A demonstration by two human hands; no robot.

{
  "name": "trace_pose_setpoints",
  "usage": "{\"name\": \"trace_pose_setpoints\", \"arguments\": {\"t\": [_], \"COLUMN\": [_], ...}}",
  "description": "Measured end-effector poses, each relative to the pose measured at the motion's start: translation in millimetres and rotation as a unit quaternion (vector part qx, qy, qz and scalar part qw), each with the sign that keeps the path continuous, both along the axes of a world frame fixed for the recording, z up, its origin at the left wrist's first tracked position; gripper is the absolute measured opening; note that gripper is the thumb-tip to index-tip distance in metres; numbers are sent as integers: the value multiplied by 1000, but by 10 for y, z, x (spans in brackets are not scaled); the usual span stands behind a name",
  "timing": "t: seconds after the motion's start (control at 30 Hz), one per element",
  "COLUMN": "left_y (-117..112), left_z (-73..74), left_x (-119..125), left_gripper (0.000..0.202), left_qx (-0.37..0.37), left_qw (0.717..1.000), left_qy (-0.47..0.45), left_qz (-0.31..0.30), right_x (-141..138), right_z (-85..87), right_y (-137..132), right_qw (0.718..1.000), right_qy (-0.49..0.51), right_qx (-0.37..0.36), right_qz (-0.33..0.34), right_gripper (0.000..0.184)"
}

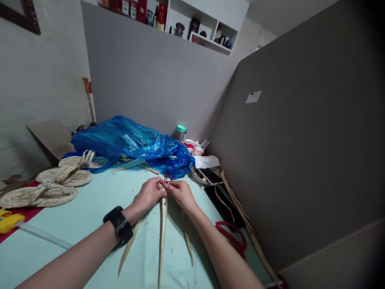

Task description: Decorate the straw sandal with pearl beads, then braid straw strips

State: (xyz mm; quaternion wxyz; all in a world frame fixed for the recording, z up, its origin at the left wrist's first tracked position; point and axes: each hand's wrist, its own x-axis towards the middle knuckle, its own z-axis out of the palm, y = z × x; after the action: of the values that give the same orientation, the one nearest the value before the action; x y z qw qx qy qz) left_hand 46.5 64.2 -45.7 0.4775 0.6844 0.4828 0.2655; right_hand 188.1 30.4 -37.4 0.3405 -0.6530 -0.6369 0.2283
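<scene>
My left hand point(152, 190), a black watch on its wrist, and my right hand point(179, 193) meet over the middle of the table. Both are closed, thumbs and fingers pinching the top of a pale dried plant strip point(163, 228) that hangs down toward me. A bit of red string point(169, 176) shows just past the fingertips; the exact grip is hidden. Another dried strip point(129, 249) emerges beneath my left forearm, and a further thin strip point(187, 237) lies beside my right one.
A crumpled blue plastic bag point(129, 138) fills the back. Several woven straw sandals point(39, 194) and a yellow glue gun point(10, 221) lie left. Right are red-handled scissors point(237, 235), a dark flat panel point(221, 202), long dried strips point(245, 218) and a grey partition point(288, 140). A green-lidded bottle point(181, 132) stands behind.
</scene>
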Motion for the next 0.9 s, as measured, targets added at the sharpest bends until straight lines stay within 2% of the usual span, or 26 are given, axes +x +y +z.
{"name": "trace_pose_setpoints", "arguments": {"t": [0.27,0.47,0.63,0.7,0.8,0.9], "left_y": [91,190,-95,-264,-473,-575], "left_z": [11,161,330,373,387,367], "left_x": [-50,-170,-66,-7,50,60], "left_gripper": [29,28,16,21,26,29], "left_qx": [33,93,174,212,245,246], "left_qw": [996,988,971,962,951,951], "left_qy": [60,116,161,171,186,185], "left_qz": [-51,-45,-25,-14,-19,-32], "right_x": [-18,-39,-63,-41,10,44], "right_z": [19,53,92,105,100,65], "right_y": [-23,-60,-118,-115,-74,-21], "right_qw": [999,998,998,999,997,991], "right_qy": [-17,-46,-16,16,73,126], "right_qx": [2,3,7,-1,-24,-45], "right_qz": [-27,-41,-53,-39,-5,18], "right_gripper": [20,15,16,17,20,19]}}
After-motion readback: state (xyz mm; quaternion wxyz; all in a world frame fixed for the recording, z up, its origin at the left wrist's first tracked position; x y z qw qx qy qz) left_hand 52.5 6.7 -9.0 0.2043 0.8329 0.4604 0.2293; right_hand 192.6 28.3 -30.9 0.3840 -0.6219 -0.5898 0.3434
